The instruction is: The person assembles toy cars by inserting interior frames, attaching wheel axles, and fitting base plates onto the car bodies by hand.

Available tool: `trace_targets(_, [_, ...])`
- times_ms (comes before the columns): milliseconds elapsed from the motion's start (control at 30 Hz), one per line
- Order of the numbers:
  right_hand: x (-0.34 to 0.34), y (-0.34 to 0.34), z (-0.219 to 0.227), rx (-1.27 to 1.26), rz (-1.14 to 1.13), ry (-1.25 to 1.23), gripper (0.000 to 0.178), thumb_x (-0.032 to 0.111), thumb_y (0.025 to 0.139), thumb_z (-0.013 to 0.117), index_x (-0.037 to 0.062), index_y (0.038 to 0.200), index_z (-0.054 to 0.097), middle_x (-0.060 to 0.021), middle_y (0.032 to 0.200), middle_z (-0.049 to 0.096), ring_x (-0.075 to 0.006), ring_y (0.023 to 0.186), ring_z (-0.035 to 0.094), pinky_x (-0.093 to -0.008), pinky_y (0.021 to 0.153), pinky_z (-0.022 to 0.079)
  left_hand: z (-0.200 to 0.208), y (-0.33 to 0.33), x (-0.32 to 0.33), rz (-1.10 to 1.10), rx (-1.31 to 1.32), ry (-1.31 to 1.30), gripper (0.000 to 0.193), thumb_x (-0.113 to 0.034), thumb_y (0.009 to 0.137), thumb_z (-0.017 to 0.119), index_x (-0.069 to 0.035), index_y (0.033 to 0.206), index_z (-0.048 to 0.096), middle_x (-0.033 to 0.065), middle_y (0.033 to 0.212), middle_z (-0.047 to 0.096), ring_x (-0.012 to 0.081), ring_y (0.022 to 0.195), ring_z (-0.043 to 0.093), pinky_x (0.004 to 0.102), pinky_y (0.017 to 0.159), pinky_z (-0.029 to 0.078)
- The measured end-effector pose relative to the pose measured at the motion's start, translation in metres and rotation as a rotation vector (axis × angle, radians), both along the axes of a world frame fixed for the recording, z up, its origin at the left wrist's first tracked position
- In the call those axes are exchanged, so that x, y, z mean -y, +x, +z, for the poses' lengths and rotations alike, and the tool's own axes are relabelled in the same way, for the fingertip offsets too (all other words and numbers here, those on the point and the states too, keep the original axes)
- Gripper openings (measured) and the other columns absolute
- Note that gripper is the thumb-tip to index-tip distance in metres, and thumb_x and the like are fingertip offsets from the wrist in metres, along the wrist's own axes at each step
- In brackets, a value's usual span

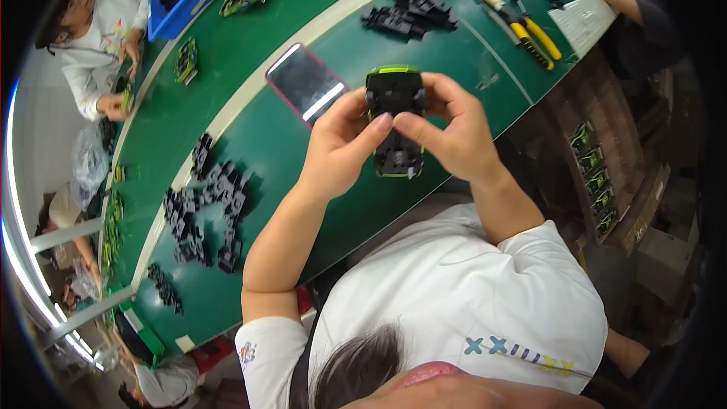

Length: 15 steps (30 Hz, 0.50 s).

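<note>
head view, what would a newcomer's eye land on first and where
Probably the black and lime car-shaped plastic piece at centre, held in the left hand and right hand. Next, perhaps the flat, pink-rimmed phone on the green tabletop up-left of it, then the yellow-handled tool at upper right.

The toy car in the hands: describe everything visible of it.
The toy car has its black, plastic-looking underside facing the camera, uneven with moulded detail, and bright green edging at both ends. It is held over the green table, lengthwise away from the person, between the left hand and right hand, thumbs across its middle. Its top is hidden.
</note>
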State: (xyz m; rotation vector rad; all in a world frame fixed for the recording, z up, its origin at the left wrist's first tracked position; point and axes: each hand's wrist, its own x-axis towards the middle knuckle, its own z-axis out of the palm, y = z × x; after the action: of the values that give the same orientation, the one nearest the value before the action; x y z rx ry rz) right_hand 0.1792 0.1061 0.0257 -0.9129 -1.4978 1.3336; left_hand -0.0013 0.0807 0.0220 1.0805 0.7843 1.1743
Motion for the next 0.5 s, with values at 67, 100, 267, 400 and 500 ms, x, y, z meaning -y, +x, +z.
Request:
trace_targets(67, [-0.004,0.003,0.001,0.010,0.057,-0.019,0.048,0.011,0.081,0.076,-0.0002,0.123,0.055,-0.0045,0.109,0.062,-0.0114,0.096,0.060,-0.0279,0.088,0.049,0.001,-0.001,0.000,0.007,-0.049,0.039,0.040,-0.005,0.094,0.058,0.003,0.132,0.048,0.0078,0.118,0.060,0.0139,0.106,0.058,0.0300,0.090,0.048])
trace_targets(100, [-0.005,0.003,-0.004,-0.022,0.071,-0.019,0.049,0.011,0.081,0.076,-0.0005,0.123,0.054,-0.0059,0.111,0.061,-0.0120,0.097,0.061,-0.0284,0.088,0.050,0.002,-0.002,0.003,0.042,-0.121,0.048,0.040,-0.004,0.094,0.058,0.003,0.132,0.048,0.0079,0.120,0.059,0.0140,0.106,0.057,0.0302,0.090,0.048])
trace_targets(267, [-0.008,0.003,-0.008,-0.083,0.124,-0.023,0.043,0.017,0.086,0.072,-0.0037,0.120,0.056,-0.0096,0.100,0.068,-0.0153,0.089,0.065,-0.0294,0.082,0.052,-0.005,-0.004,0.004,0.059,-0.079,0.016,0.041,-0.008,0.095,0.058,0.002,0.133,0.047,0.0081,0.120,0.059,0.0142,0.107,0.057,0.0300,0.092,0.046])
trace_targets(400, [-0.009,0.004,-0.009,-0.074,0.162,-0.010,0.040,0.020,0.090,0.068,-0.0020,0.121,0.055,-0.0096,0.101,0.068,-0.0167,0.093,0.065,-0.0314,0.084,0.051,-0.014,-0.007,0.005,0.089,-0.138,0.007,0.036,-0.010,0.096,0.057,0.000,0.130,0.050,0.0072,0.120,0.060,0.0127,0.106,0.057,0.0292,0.090,0.046])
trace_targets(500, [-0.010,0.007,-0.008,-0.086,0.189,-0.021,0.038,0.021,0.091,0.066,-0.0003,0.121,0.055,-0.0098,0.103,0.067,-0.0178,0.097,0.064,-0.0327,0.087,0.050,-0.006,-0.001,0.007,0.114,-0.189,0.070,0.037,-0.008,0.096,0.057,0.000,0.131,0.049,0.0074,0.119,0.060,0.0124,0.102,0.059,0.0278,0.087,0.048])
